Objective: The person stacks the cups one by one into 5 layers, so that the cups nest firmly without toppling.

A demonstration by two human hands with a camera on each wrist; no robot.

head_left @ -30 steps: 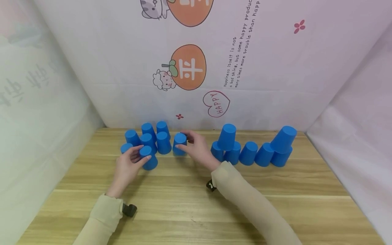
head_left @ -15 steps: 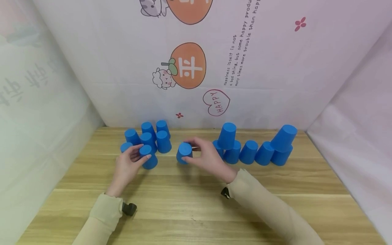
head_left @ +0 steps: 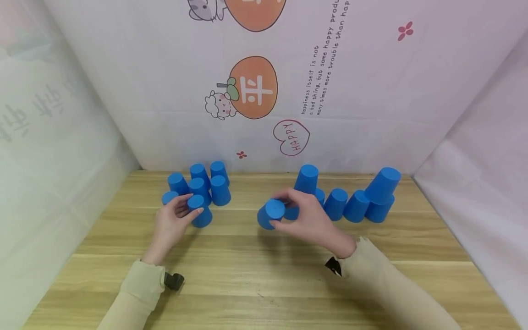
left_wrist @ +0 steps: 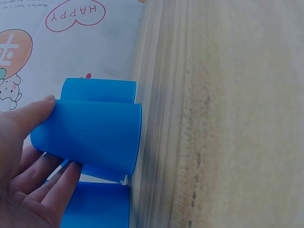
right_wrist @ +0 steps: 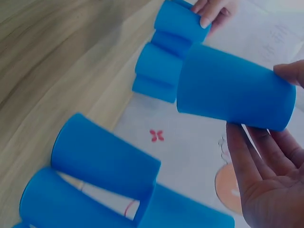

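My left hand [head_left: 171,224] holds an upside-down blue cup [head_left: 202,215] at the front of the left cluster. The left wrist view shows the thumb on one side of that cup [left_wrist: 90,135] and fingers on the other. With thumb and fingers my right hand [head_left: 311,220] grips another upside-down blue cup [head_left: 269,214], raised above the table and slightly tilted. In the right wrist view this cup [right_wrist: 232,88] is apart from the others. The right hand partly hides the left end of the right-hand row.
Several upside-down blue cups [head_left: 220,191] stand behind the left hand. On the right runs a row of cups [head_left: 335,205], with one cup [head_left: 307,178] and another [head_left: 382,185] on top. A printed cloth [head_left: 185,137] backs the wooden table [head_left: 231,284].
My right hand has lifted its cup from beside the left cluster and carried it right and toward me, to the front of the right-hand row. The left hand has stayed in place.
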